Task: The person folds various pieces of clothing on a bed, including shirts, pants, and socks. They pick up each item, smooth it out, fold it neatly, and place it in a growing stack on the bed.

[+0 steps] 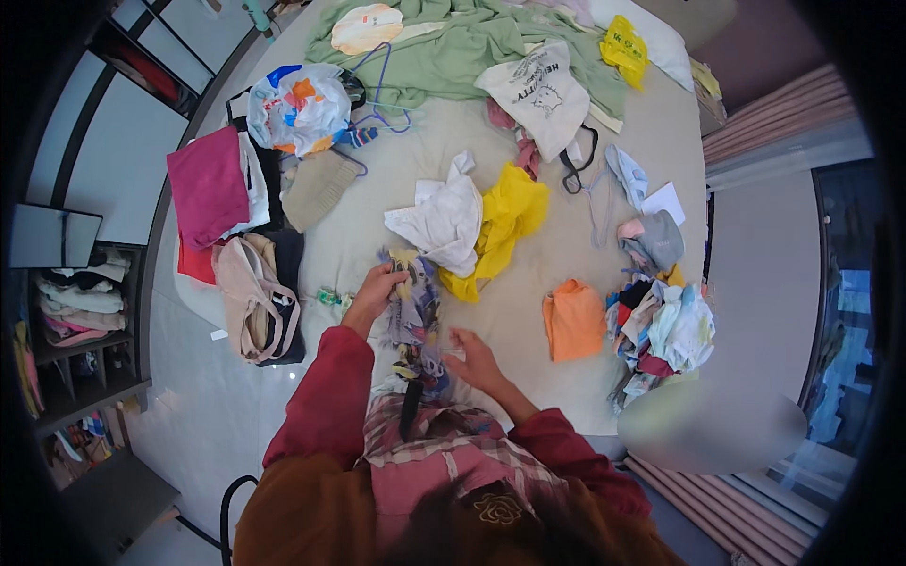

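A long, crumpled scarf-like cloth with a purple-grey, yellow and dark pattern hangs down the bed in front of me. My left hand is closed on its upper left edge, thumb on top. Just right of the cloth's lower part, my right hand has its thumb and fingers apart, with nothing plainly held. Past the cloth's far end lie a crumpled white garment and a yellow garment, touching each other. A dark strap hangs at the cloth's near end by my lap.
An orange folded garment lies to the right, beside a heap of mixed clothes. Folded clothes and a pink bag line the left edge. Farther off are a plastic bag, a canvas tote and a green blanket.
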`<state>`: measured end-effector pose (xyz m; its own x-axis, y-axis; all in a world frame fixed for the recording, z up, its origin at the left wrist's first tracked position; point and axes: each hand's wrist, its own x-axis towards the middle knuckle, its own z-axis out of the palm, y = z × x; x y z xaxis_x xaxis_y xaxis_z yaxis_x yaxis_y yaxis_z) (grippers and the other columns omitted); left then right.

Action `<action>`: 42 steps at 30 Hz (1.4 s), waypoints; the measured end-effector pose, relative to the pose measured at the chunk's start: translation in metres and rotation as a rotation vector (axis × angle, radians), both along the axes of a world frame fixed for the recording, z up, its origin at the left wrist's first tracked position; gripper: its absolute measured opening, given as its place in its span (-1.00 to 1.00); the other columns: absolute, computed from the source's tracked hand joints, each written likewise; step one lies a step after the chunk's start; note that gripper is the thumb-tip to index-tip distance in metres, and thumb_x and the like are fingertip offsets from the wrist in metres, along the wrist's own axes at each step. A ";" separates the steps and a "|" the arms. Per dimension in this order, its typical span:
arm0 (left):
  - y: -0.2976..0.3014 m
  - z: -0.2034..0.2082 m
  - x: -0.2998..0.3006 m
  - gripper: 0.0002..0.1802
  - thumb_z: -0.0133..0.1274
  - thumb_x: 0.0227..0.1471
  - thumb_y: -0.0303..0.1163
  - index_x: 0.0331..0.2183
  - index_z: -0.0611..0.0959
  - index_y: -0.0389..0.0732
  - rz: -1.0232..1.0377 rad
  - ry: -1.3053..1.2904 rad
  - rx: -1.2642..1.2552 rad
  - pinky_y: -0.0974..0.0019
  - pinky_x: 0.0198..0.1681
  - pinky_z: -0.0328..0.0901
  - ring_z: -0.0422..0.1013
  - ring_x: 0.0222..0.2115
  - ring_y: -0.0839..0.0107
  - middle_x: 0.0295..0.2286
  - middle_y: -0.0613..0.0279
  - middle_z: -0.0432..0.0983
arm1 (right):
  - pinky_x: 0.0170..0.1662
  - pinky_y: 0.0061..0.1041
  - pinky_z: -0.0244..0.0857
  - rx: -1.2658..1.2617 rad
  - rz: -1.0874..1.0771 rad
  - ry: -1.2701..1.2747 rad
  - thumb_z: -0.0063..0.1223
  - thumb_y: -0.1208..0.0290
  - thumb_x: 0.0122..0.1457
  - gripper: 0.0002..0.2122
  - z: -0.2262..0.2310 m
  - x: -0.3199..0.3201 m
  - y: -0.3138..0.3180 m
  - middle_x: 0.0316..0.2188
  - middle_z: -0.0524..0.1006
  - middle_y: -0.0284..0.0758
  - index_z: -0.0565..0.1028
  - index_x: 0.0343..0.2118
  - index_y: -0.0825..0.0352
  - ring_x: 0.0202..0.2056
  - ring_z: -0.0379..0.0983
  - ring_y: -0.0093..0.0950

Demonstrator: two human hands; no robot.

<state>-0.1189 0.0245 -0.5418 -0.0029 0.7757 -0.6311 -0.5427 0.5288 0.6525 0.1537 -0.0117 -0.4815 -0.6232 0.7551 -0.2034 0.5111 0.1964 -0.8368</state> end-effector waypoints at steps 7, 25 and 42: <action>-0.004 0.190 0.015 -0.74 -0.04 0.05 -0.46 -0.16 0.51 -0.27 0.124 -0.225 0.209 0.39 -0.24 0.36 0.47 -0.34 0.47 -0.30 0.25 0.53 | 0.01 -0.35 0.21 0.277 -0.054 0.228 0.31 0.27 -0.20 -0.03 0.080 -0.092 0.060 0.01 0.30 0.03 -0.12 0.22 0.36 0.03 0.26 -0.13; 0.006 0.457 0.000 -0.62 -0.11 0.11 -0.35 -0.07 0.42 -0.36 0.085 -0.025 0.903 0.35 -0.13 0.34 0.47 -0.24 0.34 -0.21 0.09 0.49 | 0.09 -0.22 0.15 -1.518 -0.099 1.071 -0.18 0.12 0.21 -0.51 0.136 -0.100 0.085 -0.02 0.38 -0.29 0.17 0.15 0.23 0.00 0.31 -0.34; -0.202 0.070 0.004 -0.55 -0.12 0.12 -0.38 0.03 0.26 -0.32 -0.067 0.534 -0.162 0.34 -0.75 0.35 0.39 -0.74 0.36 -0.51 0.07 0.46 | -0.26 -0.47 0.36 0.063 -0.447 -0.186 0.09 0.45 -0.02 -0.70 -0.023 0.150 0.011 -0.41 0.56 -0.19 0.50 -0.15 0.22 -0.34 0.53 -0.37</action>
<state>-0.1148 -0.1777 -0.4714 -0.3083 0.6782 -0.6670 -0.1211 0.6675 0.7347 0.3039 -0.0010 -0.5047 -0.1921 0.9549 -0.2263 0.6967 -0.0297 -0.7167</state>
